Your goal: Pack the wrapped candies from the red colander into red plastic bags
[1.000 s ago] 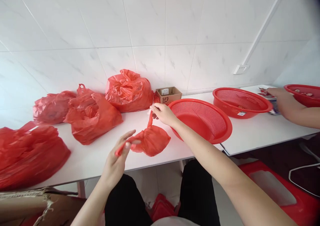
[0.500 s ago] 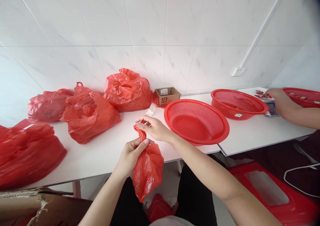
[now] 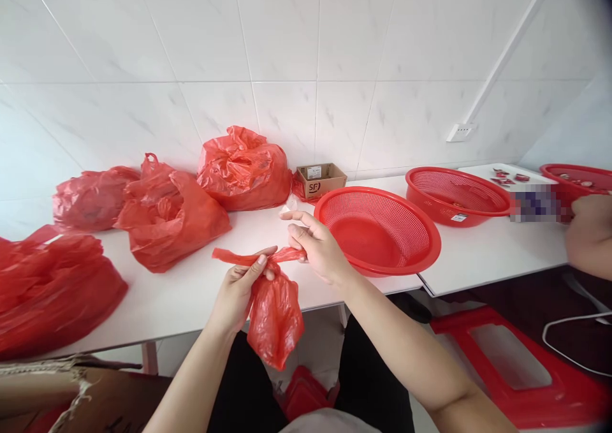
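Note:
A small red plastic bag [image 3: 275, 315] hangs in front of the white table's [image 3: 191, 293] near edge, held by both hands at its neck. My left hand [image 3: 239, 286] pinches the neck from below, with one twisted handle sticking out to the left. My right hand [image 3: 318, 248] pinches the other handle on the right, index finger stretched out. A red perforated basin [image 3: 377, 229] stands just right of my right hand.
Several stuffed red bags [image 3: 172, 213] lie along the table's left and back, with a small cardboard box [image 3: 321, 179] by the wall. A second red basin [image 3: 454, 194] and a third [image 3: 581, 178] stand to the right, where another person's hand [image 3: 590, 235] shows. Red stools [image 3: 516, 369] are below.
The bag came off the table and now hangs at its edge. Both hands moved together at the neck, and the handles now stretch sideways between them. The other person's arm drew back right.

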`<state>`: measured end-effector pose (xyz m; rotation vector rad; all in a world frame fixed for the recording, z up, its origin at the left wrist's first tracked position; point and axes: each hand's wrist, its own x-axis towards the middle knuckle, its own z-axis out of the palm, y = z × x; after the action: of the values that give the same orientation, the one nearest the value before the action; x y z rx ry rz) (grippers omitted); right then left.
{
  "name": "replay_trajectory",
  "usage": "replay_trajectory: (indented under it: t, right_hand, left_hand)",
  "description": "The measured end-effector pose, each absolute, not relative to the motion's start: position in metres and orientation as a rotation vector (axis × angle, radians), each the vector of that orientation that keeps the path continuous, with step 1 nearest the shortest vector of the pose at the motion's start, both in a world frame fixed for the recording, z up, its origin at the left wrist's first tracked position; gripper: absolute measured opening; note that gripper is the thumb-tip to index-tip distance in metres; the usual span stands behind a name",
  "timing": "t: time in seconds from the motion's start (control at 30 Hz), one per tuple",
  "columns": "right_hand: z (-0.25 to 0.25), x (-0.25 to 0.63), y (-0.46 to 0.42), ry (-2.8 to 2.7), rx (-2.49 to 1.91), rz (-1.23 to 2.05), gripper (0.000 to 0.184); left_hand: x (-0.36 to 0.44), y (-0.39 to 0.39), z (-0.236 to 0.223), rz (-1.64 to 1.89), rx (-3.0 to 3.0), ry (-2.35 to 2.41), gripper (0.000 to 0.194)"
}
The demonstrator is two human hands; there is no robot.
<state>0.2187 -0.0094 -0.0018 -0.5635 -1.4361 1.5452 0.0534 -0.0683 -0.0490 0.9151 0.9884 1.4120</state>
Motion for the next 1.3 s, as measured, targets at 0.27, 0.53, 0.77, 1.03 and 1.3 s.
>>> replay_trajectory:
  t: [0.27,0.53,0.77,1.03,1.3]
  right_hand:
    - [-0.014,0.228,-0.059,-1.517,-0.596,1.526,0.025]
    - [-0.049,0.237,-0.047,-1.882,-0.943,0.660,0.017]
    - [-0.053,0.228,-0.038,-1.922,-0.770,1.001,0.015]
    - [-0.059,0.213,-0.057,-1.912,-0.789,1.180,0.008]
    - [-0.061,0.223,-0.034,-1.676,-0.659,1.469,0.022]
  left_hand:
    - [0.042,-0.069,-0.047,1.397,1.168,1.049,0.018]
    - [0.039,-0.072,-0.047,1.312,1.513,1.128,0.008]
    - [0.047,-0.072,-0.046,1.269,1.742,1.144,0.012]
    - [0.051,-0.072,-0.075,1.598,1.853,1.619,0.018]
    - [0.048,-0.079,-0.053,1.497,2.002,1.613,0.006]
